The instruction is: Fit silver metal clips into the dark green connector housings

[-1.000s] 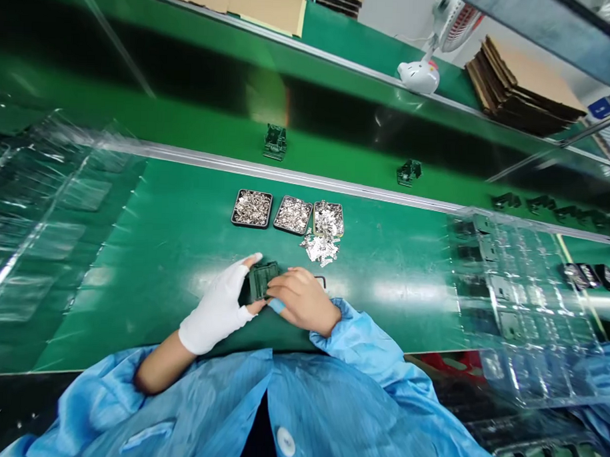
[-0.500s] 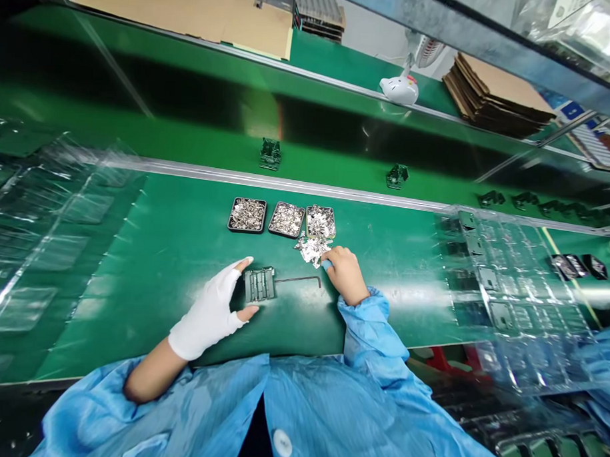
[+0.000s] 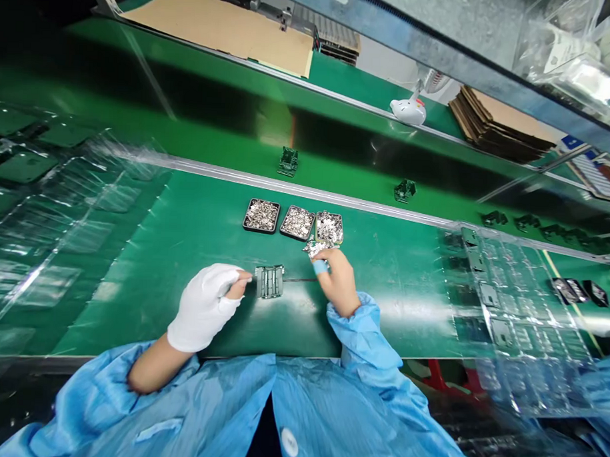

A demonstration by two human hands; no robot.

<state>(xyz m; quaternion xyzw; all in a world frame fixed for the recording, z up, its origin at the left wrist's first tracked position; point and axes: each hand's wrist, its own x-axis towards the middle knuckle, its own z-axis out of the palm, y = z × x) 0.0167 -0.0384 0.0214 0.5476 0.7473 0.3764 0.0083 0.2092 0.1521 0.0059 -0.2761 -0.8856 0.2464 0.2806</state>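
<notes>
My left hand (image 3: 207, 305), in a white glove with bare fingertips, is closed in a pinch just left of a green slotted block (image 3: 270, 282); what it holds, if anything, is too small to tell. A thin dark hex key (image 3: 299, 279) lies right of the block, partly covered by my right hand. My right hand (image 3: 337, 277), with a blue wrap on one finger, pinches at the near edge of a loose pile of small silvery parts (image 3: 315, 247). Behind the pile stand three small square trays (image 3: 261, 215) of metal parts.
Clear plastic trays lie at the left (image 3: 60, 213) and right (image 3: 517, 302). Two small dark-green assemblies (image 3: 288, 161) stand beyond the metal rail (image 3: 237, 178). Further back are cardboard stacks (image 3: 499, 125) and a white fan base (image 3: 408, 111).
The fingers of my left hand have come together and moved off the block. My right hand has shifted over the pile and the hex key's bent end. The whole view has shifted slightly.
</notes>
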